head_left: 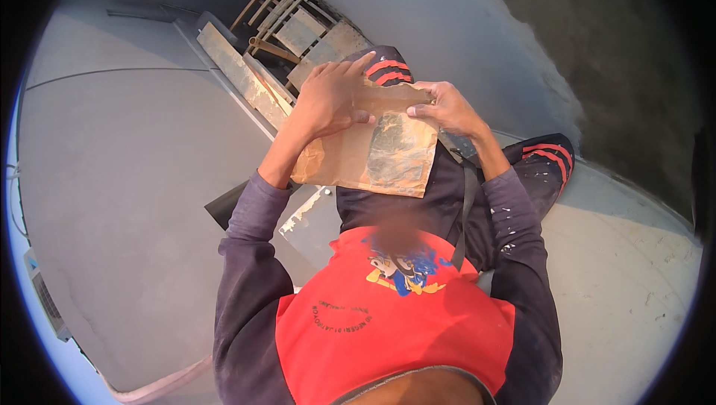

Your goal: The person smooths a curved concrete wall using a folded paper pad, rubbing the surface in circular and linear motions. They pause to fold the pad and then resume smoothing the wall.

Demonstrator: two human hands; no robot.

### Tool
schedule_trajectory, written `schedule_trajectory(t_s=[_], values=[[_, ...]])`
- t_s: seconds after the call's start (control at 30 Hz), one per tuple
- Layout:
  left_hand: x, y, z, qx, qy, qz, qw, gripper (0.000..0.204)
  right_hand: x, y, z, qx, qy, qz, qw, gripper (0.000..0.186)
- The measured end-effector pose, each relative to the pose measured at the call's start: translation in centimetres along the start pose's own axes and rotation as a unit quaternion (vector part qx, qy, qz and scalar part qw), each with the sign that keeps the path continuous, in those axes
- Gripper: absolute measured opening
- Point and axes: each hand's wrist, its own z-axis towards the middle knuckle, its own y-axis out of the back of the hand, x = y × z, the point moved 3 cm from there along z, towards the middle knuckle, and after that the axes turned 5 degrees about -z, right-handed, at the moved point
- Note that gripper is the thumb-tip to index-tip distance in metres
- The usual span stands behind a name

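A creased brown paper sheet [335, 162], with a grey mottled patch at its right, lies across my lap over my dark trousers with red stripes. My left hand [330, 98] grips the paper's upper left part, thumb bent inward and fingers along the top. My right hand [444, 108] pinches the upper right corner, its thumb on the front face. Both wrists come out of purple-grey sleeves, the right one spotted with white.
Ahead stand stacked paint-spattered boards [317, 47] and wooden poles beside a grey wall [492, 62]. A wide grey ledge [112, 203] runs along my left, with a dark window at the upper left. Pale surface [611, 286] lies to my right.
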Motion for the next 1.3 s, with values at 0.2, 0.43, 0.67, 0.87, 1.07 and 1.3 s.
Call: schedule_trajectory(t_s=[0.2,0.43,0.67,0.87,1.07,1.3], values=[[1.3,-1.3,2.0,0.138,-0.026,0.067,0.988,0.038,-0.3,1.1,-1.5,-0.004,-0.008,-0.011,1.000,0.041],[0.2,-1.1,1.8,0.072,-0.097,0.132,0.984,0.034,0.5,-0.4,-1.5,-0.084,0.037,-0.105,0.990,0.026],[-0.3,-2.4,1.9,0.079,-0.105,0.139,0.981,0.018,-1.0,-0.8,-1.3,-0.135,0.145,-0.121,0.973,0.032],[0.4,-2.9,-1.0,0.001,-0.195,0.145,0.970,0.023,-2.9,-1.4,-1.9,-0.155,0.296,-0.273,0.902,0.025],[1.7,-3.8,-3.7,-0.020,-0.241,0.154,0.958,0.034,-2.9,-2.3,-2.9,-0.176,0.373,-0.371,0.832,0.022],[3.4,-4.2,-4.1,-0.030,-0.241,0.144,0.959,0.045,-3.1,-2.3,-3.4,-0.145,0.361,-0.423,0.818,0.023]])
